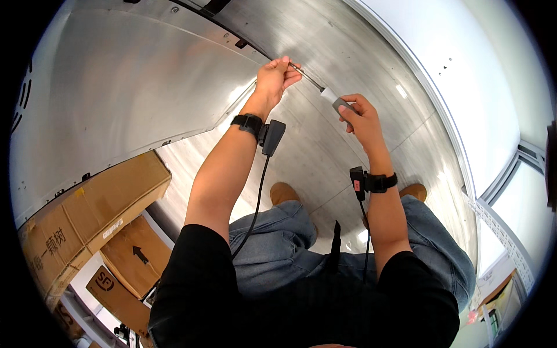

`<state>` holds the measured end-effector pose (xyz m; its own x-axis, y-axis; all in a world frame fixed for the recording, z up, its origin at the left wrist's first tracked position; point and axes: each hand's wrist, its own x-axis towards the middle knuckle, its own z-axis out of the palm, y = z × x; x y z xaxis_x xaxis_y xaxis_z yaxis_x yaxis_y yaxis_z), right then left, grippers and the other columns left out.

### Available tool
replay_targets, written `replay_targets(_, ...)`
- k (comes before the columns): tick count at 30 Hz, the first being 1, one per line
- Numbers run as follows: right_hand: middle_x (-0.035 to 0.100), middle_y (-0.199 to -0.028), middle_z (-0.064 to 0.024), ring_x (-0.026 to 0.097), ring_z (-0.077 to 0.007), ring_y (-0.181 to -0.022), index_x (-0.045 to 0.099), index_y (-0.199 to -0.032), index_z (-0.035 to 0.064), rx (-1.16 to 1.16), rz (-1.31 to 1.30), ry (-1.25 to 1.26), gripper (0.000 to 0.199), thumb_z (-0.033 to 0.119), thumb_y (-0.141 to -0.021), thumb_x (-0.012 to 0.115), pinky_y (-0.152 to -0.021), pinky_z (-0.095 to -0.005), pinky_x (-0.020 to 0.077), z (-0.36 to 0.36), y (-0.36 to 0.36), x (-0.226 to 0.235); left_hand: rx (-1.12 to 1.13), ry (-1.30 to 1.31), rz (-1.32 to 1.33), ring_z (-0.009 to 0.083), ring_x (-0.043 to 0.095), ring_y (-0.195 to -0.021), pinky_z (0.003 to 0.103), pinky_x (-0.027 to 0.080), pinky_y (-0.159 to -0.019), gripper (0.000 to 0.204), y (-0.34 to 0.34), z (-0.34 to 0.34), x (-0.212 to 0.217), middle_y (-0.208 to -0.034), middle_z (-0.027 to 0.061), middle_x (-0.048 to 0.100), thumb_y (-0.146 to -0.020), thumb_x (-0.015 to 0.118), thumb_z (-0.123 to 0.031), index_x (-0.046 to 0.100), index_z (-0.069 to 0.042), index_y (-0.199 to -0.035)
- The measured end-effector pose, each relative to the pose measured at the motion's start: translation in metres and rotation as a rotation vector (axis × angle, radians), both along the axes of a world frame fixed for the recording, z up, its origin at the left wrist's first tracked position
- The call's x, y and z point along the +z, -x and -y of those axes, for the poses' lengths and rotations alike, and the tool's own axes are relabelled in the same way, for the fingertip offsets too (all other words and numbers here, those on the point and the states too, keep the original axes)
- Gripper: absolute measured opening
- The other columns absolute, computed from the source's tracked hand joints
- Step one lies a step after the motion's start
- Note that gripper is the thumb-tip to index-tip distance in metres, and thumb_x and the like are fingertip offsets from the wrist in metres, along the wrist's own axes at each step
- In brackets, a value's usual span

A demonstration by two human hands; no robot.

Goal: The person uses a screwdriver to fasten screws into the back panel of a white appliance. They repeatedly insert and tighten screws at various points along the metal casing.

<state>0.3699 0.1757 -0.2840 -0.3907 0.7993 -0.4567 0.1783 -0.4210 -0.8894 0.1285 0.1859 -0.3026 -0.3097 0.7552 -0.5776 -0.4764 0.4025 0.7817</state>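
Observation:
My right hand [360, 119] is wrapped around the grey and white handle of a screwdriver [313, 83]. Its thin metal shaft slants up and left toward my left hand [277, 80]. There, the thumb and fingertips are pinched together right at the bit end. Anything small between those fingertips is too hidden to make out. Just left of that hand runs the edge of a large bare metal panel [139, 75], with small holes and black clips along its border. Both hands are in the air above the floor.
Cardboard boxes [87, 217] are stacked at the lower left, under the panel's near edge. A grey wood-look floor [400, 87] lies below. On the right stands a white wall or cabinet [481, 75]. Cables hang from black straps on both wrists [250, 124].

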Motion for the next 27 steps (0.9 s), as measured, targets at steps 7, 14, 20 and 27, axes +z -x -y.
replay_targets(7, 0.061, -0.075, -0.0075, 0.057, -0.0198, -0.069, 0.058, -0.103, 0.0051, 0.155, 0.259, -0.260, 0.028, 0.022, -0.081, 0.065, -0.064, -0.0324, 0.0447, 0.011, 0.019, -0.008, -0.086, -0.011, -0.112, 0.0169, 0.063, -0.073, 0.028, 0.057, -0.070, 0.018, 0.037, 0.032, -0.058, -0.090, 0.0115, 0.064, -0.096, 0.049, -0.018, 0.055, -0.001, -0.095)
replay_targets(14, 0.063, -0.081, -0.0095, 0.060, -0.0192, -0.073, 0.057, -0.107, 0.0054, 0.107, 0.191, -0.136, 0.033, 0.026, -0.082, 0.066, -0.066, -0.0322, 0.0459, 0.032, 0.035, -0.066, 0.095, 0.134, 0.071, 0.0168, 0.062, -0.079, 0.031, 0.052, -0.067, 0.016, 0.023, 0.024, -0.043, -0.096, 0.0070, 0.062, -0.095, 0.047, -0.011, 0.053, -0.006, -0.109)
replay_targets(20, 0.061, -0.079, -0.0070, 0.059, -0.0150, -0.065, 0.056, -0.113, 0.0053, 0.105, 0.127, 0.129, 0.037, 0.028, -0.085, 0.063, -0.056, -0.0289, 0.0461, 0.035, 0.056, -0.065, 0.156, 0.177, 0.153, 0.0162, 0.061, -0.083, 0.028, 0.048, -0.073, 0.018, 0.035, 0.017, -0.053, -0.093, 0.0020, 0.061, -0.096, 0.043, -0.011, 0.052, -0.009, -0.111)
replay_targets(27, 0.055, -0.077, -0.0046, 0.058, -0.0133, -0.061, 0.055, -0.114, 0.0053, -0.002, 0.070, 0.250, 0.036, 0.029, -0.087, 0.061, -0.048, -0.0262, 0.0440, 0.039, 0.065, -0.071, 0.228, 0.206, 0.191, 0.0168, 0.060, -0.084, 0.028, 0.047, -0.072, 0.017, 0.033, 0.009, -0.061, -0.093, 0.0019, 0.059, -0.096, 0.042, -0.012, 0.053, -0.008, -0.109)
